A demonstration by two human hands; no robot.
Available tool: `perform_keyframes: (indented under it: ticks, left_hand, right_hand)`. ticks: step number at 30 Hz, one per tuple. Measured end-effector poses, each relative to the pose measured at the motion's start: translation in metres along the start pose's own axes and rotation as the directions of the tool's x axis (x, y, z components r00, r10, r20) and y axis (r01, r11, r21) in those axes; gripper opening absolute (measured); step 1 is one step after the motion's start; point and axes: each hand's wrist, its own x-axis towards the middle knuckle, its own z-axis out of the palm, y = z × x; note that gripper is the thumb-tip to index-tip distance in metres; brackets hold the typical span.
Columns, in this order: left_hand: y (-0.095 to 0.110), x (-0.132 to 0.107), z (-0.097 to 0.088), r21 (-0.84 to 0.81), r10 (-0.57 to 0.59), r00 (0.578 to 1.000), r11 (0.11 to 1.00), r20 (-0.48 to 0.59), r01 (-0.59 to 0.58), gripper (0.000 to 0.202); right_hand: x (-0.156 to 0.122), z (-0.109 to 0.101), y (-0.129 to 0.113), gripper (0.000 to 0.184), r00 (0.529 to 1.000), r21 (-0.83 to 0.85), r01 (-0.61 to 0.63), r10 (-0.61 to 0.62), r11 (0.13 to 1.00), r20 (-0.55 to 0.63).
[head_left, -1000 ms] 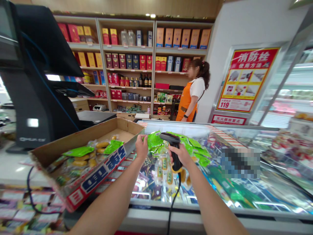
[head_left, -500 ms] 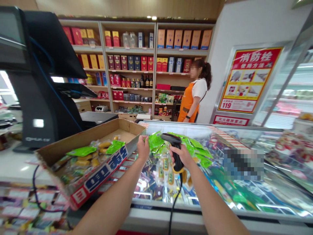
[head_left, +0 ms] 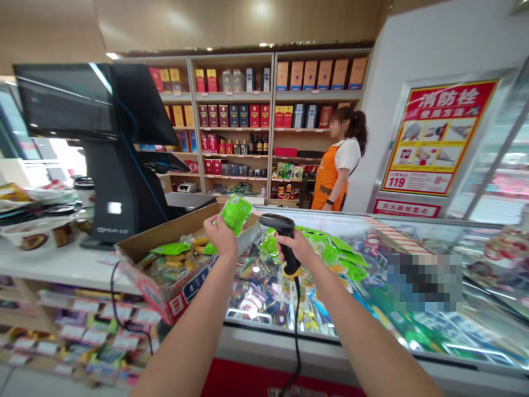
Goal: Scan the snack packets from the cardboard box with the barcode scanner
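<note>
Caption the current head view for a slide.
Left hand holds a green packet near a box; right hand holds a scanner.

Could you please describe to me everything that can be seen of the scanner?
The scanner is black and looks like plastic, with a rounded head, a grip and a yellow foot. A black cable runs down from the foot, in front of the glass counter. The right hand is wrapped around the grip, holding the scanner roughly upright. Its head points to the left, apart from the green packet. Whether it is switched on cannot be told.
</note>
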Motion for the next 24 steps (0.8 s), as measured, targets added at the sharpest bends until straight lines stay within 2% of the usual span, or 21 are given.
perform_keyframes:
  ticks: [3,6,8,10,13,16,19,21,24]
  left_hand:
    - [0.005,0.033,-0.016,-0.03,-0.011,0.997,1.0,-0.075,0.008,0.025]
    - [0.008,0.049,-0.035,0.015,0.022,0.998,1.0,-0.066,-0.021,0.051]
    - [0.013,0.048,-0.047,0.033,0.097,0.994,0.995,-0.047,-0.095,0.057]
    - [0.02,0.038,-0.055,0.024,0.201,0.98,0.979,0.004,-0.201,0.055]
    - [0.028,0.011,-0.057,-0.026,0.323,0.932,0.946,0.166,-0.323,0.043]
    - [0.023,-0.028,-0.053,-0.088,0.344,0.83,0.936,0.439,-0.341,0.032]
    - [0.006,-0.072,-0.049,-0.053,0.202,0.662,0.97,0.721,-0.237,0.027]
    - [-0.005,-0.098,-0.048,0.04,0.086,0.568,0.978,0.819,-0.206,0.024]
    - [-0.017,-0.128,-0.045,0.195,-0.04,0.49,0.943,0.871,-0.27,0.013]
  right_hand:
    - [0.013,0.027,-0.009,0.025,0.997,0.013,0.036,-0.037,0.999,0.07]
    - [0.023,0.051,-0.01,0.028,0.994,0.021,0.02,-0.023,1.0,0.109]
    - [0.026,0.061,-0.008,0.029,0.992,0.01,0.01,-0.011,1.0,0.122]
    - [0.024,0.066,-0.005,0.03,0.992,-0.002,0.005,-0.005,1.0,0.128]
    - [0.013,0.062,0.0,0.03,0.995,0.012,-0.015,0.013,1.0,0.101]
    - [-0.006,0.047,0.006,0.029,0.999,0.046,-0.046,0.046,0.998,0.013]
    - [-0.029,0.022,0.012,0.028,0.99,0.077,-0.074,0.082,0.994,-0.111]
    - [-0.047,0.003,0.015,0.029,0.974,0.1,-0.098,0.116,0.99,-0.195]
    - [-0.077,-0.022,0.02,0.028,0.943,0.147,-0.092,0.134,0.985,-0.306]
